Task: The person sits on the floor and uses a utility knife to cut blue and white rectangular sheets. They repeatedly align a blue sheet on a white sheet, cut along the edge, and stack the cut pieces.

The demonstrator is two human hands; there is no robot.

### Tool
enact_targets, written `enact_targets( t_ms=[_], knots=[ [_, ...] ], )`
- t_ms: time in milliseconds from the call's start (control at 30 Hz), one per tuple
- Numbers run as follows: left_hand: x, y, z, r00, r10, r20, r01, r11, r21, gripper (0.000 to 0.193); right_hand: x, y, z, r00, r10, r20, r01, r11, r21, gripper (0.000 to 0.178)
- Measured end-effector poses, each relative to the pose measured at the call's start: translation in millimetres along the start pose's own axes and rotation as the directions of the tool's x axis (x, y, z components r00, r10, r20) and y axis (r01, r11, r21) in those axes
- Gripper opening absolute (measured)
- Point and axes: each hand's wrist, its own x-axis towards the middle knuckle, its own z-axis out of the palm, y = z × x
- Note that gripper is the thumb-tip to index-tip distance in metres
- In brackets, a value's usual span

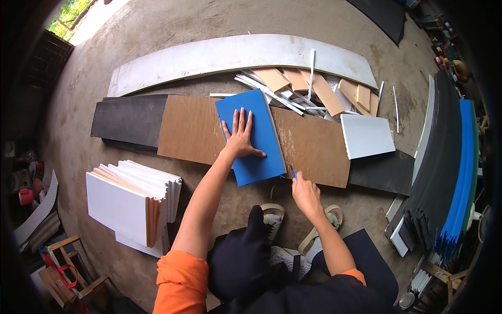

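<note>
My left hand (240, 140) lies flat with fingers spread on a blue board (263, 166), pressing on its middle. The blue board looks thick, with a pale edge along its right side, and sits at a slant on a long brown wooden board (189, 126). Closed in my right hand (307, 195) is a slim blue-handled cutting knife (294, 173). Its tip is beside the lower right corner of the blue board, over the brown board; whether it touches either is too small to tell.
A stack of white and tan boards (117, 199) stands at left. Beyond the brown board lie tan and white offcuts (324, 94) and a long white panel (235, 55). One white piece (367, 136) rests at its right. Black and blue sheets (457, 172) line the right side.
</note>
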Motion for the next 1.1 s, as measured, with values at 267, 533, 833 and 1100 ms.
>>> enact_targets(
  t_ms=[267, 533, 833, 1100],
  knots=[
    [-5, 7, 0, 1.000, 0.017, 0.014, -0.017, 0.999, -0.031, 0.140, 210, -62, -24, 0.955, -0.203, -0.216, 0.204, 0.979, -0.021, 0.026],
    [3, 9, -6, 0.999, -0.008, 0.053, 0.010, 0.999, -0.049, 0.139, 223, -72, -30, 0.984, 0.022, 0.176, -0.036, 0.996, 0.078, 0.038],
    [8, 10, -7, 1.000, -0.008, 0.019, 0.008, 1.000, -0.016, 0.141, -2, 11, 16, 0.952, 0.069, 0.298, -0.100, 0.991, 0.087, 0.022],
    [3, 1, -4, 1.000, -0.007, -0.006, 0.007, 1.000, -0.012, 0.141, 111, -33, -28, 0.981, -0.188, -0.052, 0.193, 0.974, 0.120, 0.021]
  ],
)
